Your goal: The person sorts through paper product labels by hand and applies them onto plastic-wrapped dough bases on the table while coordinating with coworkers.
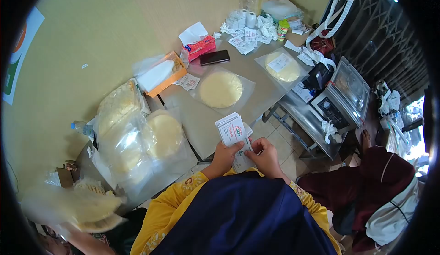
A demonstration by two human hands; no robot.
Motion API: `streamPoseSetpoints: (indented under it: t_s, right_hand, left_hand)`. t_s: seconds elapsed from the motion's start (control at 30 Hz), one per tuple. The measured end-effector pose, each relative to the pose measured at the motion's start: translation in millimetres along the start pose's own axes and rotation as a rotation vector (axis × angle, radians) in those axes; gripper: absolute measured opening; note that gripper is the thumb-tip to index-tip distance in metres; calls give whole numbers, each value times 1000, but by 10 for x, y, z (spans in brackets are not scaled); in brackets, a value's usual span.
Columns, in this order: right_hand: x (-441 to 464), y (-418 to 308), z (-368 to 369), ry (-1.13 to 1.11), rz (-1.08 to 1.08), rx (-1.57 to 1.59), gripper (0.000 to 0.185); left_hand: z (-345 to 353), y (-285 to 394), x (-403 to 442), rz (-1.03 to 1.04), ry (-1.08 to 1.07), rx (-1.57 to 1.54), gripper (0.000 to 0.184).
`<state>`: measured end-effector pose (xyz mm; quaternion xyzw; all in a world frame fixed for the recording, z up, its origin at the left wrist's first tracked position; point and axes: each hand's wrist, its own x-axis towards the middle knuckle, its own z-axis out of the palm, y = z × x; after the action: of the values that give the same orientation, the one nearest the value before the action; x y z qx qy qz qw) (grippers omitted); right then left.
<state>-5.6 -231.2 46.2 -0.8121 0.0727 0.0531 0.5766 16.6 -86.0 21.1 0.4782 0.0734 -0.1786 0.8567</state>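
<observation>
My left hand [223, 159] is closed around a stack of printed label cards [233, 130], held in front of my chest. My right hand [266, 158] pinches the lower right side of the same stack, its fingers curled. Just beyond the cards on the table lies a pale round flatbread [221, 89] in a clear plastic bag. Farther right is another bagged flatbread [283, 67] with a printed label [279, 63] on top. To the left, a third round flatbread [164, 136] lies in plastic beside a heap of bagged flatbreads [120, 113].
An orange box [167, 82], a red tissue pack [200, 48] and a dark phone [214, 57] sit along the wall. A vacuum sealer [341, 101] stands on a metal table at right. One co-worker's arm [85, 241] is at lower left; another person's maroon sleeve [380, 163] is at right.
</observation>
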Motion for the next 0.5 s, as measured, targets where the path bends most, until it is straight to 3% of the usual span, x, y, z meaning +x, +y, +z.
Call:
streamPoseSetpoints:
  t_s: [0.2, 0.5]
  right_hand:
    - [374, 86, -44, -156, 86, 262, 22]
    - [1328, 223, -514, -322, 75, 269, 16]
  left_hand:
    - [-207, 14, 249, -103, -127, -211, 37]
    - [90, 107, 826, -3, 107, -237, 36]
